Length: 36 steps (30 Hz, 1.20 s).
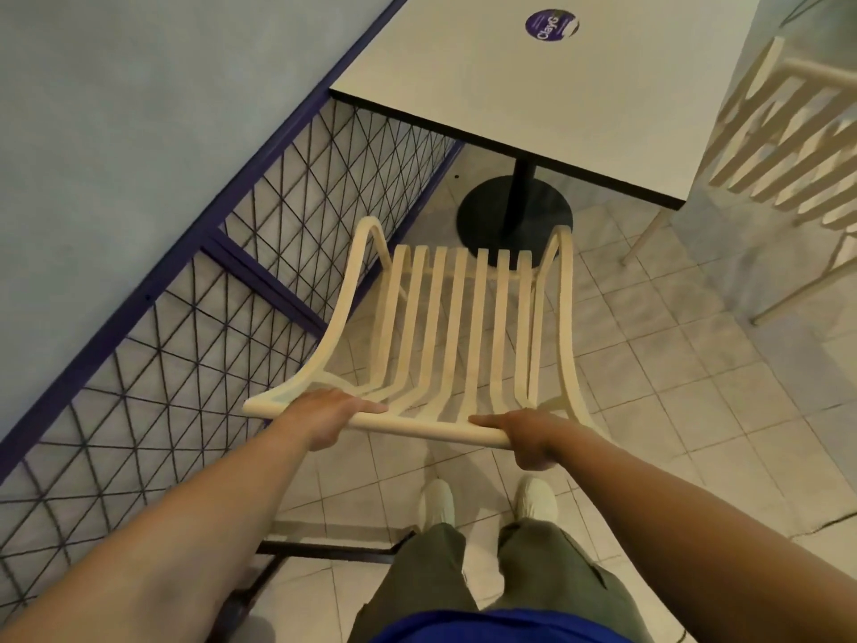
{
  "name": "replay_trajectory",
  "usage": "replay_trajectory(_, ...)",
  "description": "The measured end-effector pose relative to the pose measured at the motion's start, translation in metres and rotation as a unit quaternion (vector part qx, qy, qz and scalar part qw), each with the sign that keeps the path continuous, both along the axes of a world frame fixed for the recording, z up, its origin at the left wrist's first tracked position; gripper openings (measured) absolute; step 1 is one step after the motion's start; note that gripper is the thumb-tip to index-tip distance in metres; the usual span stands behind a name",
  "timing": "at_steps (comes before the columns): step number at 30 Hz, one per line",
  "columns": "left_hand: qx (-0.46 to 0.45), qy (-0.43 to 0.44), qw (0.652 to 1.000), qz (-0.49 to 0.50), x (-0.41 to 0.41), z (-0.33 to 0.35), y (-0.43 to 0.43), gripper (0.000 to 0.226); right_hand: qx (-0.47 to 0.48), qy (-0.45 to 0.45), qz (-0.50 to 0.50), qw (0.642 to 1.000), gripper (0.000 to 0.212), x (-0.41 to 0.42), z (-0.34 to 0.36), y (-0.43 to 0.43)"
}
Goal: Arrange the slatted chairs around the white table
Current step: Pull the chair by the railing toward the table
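A cream slatted chair [457, 317] stands in front of me, its seat pointing at the white table [533, 99]. My left hand [324, 417] grips the left part of the chair's top back rail. My right hand [528, 436] grips the same rail towards its right end. The front of the seat reaches the table's round black base [482, 211] but stays short of the tabletop edge. A second cream slatted chair [788, 146] stands at the table's right side, blurred and partly cut off by the frame.
A purple-framed wire mesh fence [222, 280] runs diagonally along the left, close to the chair's left side, with a pale blue wall [139, 109] behind it. Pale floor tiles [672, 387] spread to the right. My white shoes [487, 503] stand just behind the chair.
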<state>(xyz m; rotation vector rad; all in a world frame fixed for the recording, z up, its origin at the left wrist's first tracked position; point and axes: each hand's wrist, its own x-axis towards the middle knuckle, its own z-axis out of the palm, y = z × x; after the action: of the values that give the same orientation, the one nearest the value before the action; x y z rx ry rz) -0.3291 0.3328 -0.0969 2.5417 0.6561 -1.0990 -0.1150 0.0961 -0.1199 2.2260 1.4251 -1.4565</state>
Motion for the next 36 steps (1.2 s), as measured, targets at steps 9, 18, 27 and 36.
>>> replay_trajectory(9, 0.024, 0.013, 0.999, -0.024, -0.018, 0.013, 0.052, 0.085, 0.000, 0.016, -0.051, 0.999, 0.093, -0.055, -0.005, 0.037)
replay_trajectory(18, 0.054, 0.020, 0.996, -0.069, -0.037, 0.006, 0.093, 0.090, 0.003, 0.026, -0.073, 0.997, 0.093, -0.090, -0.003, 0.065)
replay_trajectory(27, 0.061, 0.040, 0.994, -0.087, -0.049, 0.011, 0.111, 0.089, 0.017, 0.052, -0.100, 0.993, 0.091, -0.117, -0.002, 0.080)
replay_trajectory(36, 0.048, 0.064, 0.993, -0.089, -0.045, 0.006, 0.110, 0.092, 0.011, 0.074, -0.090, 0.993, 0.096, -0.110, 0.003, 0.075)
